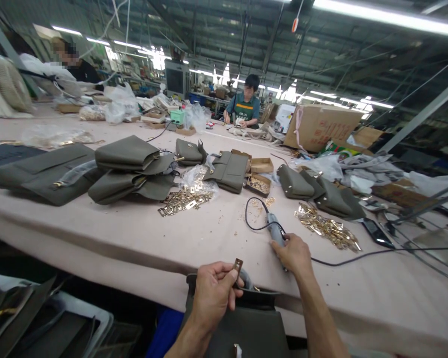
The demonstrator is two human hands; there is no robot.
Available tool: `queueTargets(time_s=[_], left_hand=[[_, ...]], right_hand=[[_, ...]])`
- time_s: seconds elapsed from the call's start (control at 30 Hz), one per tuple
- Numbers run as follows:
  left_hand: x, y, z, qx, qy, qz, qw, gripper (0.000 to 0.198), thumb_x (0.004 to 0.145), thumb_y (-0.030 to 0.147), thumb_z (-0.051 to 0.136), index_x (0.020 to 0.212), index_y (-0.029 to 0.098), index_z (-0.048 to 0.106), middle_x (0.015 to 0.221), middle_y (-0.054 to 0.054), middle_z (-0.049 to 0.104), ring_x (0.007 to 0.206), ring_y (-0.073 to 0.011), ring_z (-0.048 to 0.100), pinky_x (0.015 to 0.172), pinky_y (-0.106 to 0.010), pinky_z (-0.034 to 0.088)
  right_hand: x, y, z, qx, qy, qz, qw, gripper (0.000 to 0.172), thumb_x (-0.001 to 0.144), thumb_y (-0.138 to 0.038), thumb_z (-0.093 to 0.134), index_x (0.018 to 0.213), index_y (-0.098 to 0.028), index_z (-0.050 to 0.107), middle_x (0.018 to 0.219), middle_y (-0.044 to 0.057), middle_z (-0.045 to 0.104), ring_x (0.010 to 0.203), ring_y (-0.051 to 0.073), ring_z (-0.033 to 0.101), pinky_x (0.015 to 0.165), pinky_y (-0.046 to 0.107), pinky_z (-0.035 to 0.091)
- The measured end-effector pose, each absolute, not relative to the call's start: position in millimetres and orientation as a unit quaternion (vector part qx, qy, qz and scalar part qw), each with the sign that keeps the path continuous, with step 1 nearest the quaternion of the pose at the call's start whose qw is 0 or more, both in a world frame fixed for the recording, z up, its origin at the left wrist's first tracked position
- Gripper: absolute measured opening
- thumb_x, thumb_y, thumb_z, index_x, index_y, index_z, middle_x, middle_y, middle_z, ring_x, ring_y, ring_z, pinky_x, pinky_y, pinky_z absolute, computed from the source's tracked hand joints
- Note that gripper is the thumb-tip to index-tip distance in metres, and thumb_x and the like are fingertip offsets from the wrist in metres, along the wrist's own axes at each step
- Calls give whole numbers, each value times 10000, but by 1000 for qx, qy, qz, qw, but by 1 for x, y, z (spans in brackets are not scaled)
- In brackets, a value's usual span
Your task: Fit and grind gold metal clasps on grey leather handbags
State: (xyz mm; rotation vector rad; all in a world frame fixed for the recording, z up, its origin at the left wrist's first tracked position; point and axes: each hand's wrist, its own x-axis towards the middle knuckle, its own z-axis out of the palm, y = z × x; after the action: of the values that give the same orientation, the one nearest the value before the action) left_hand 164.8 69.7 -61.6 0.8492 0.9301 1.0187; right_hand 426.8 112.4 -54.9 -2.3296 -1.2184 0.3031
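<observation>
My left hand point(217, 288) pinches a small metal plate point(238, 266) with a slot in it between thumb and fingers, above a dark olive handbag point(252, 328). That bag lies at the table's near edge, its flap edge just under my hand. My right hand point(294, 252) is closed around the body of a grey corded electric screwdriver point(274, 226), which is at the table surface with its cord looping at the far end. Left of centre is a pile of metal plates point(185, 201); to the right is a heap of gold-coloured metal pieces point(326, 226).
Several olive bags point(127, 154) stand across the table point(194, 238). A small cardboard box point(259, 184) holds tiny metal parts. A black phone-like device point(377, 232) and a trailing cord are at right. A white crate point(101, 323) is lower left. A co-worker point(244, 107) sits opposite.
</observation>
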Motion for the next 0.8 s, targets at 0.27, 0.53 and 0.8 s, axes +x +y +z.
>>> queueTargets(time_s=[0.27,0.53,0.8], left_hand=[[168,70,-72,363,424,458,692,435,779,487,804,819,63,714,718,-147,763,317,-70,533,369,-154,425],[170,72,-75,361,425,463,690,457,779,510,816,820,67,716,715,-150,764,318,-76,541,367,-156,420],[170,70,-78,363,423,458,693,436,795,490,799,836,65,709,717,-149,763,311,-70,532,373,-155,439]], right_hand=[[447,89,-32,-533,-288,408,683,635,578,-413,996,1059,-107,715,894,82,693,733,201,675,690,337,645],[426,93,-8,-384,-179,530,735,873,532,-195,1025,1311,-290,643,992,22,636,839,156,662,849,384,649],[438,118,-2,-458,-134,454,753,280,772,-187,825,980,-166,639,901,28,626,657,122,587,625,307,629]])
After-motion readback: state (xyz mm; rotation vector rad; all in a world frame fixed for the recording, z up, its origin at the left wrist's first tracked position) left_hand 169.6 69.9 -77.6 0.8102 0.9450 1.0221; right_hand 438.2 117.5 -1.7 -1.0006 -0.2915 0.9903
